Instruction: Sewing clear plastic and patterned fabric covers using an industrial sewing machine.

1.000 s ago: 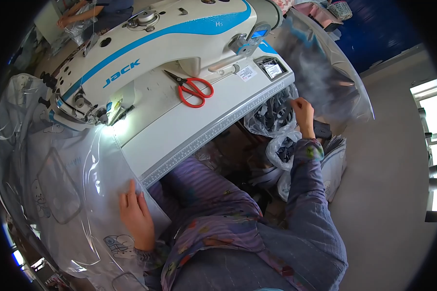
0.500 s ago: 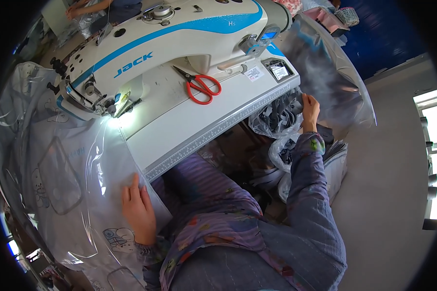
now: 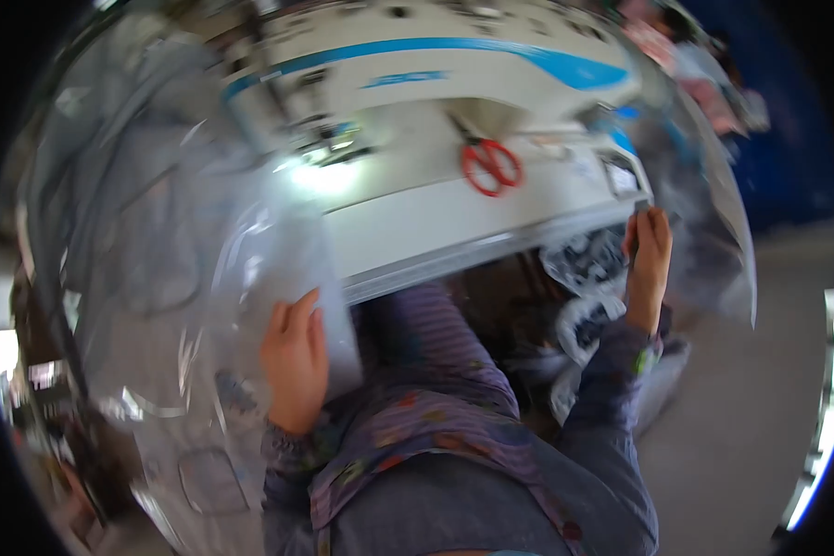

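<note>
"Two hands are seen; what is held by the left hand [image 3: 295, 363]?"

"Nothing is gripped there. Its fingers are loosely extended, slightly bent, and laid on the translucent plastic sheet [image 3: 250, 343], which is spread beneath and to the left of that hand"

"How might the sheet be expected to handle?"

"It is judged light, limp, slippery and easily creased; it would best be taken by the edge just right of the left fingertips"

"And the right hand [image 3: 650, 250]?"

"It is curled nearly closed. What appears to be a thin dark strip [image 3: 633, 252] is pinched between thumb and fingers, though this is left unsure by the blur"

"Are containers found near it?"

"Below and left of the right hand, dark scraps [image 3: 595, 252] are held in a clear plastic bag [image 3: 579, 285]; dark pieces are also contained in a second bag [image 3: 565, 332], lower down. Above the hand, something pale is held in a recessed tray [image 3: 608, 163]"
</note>
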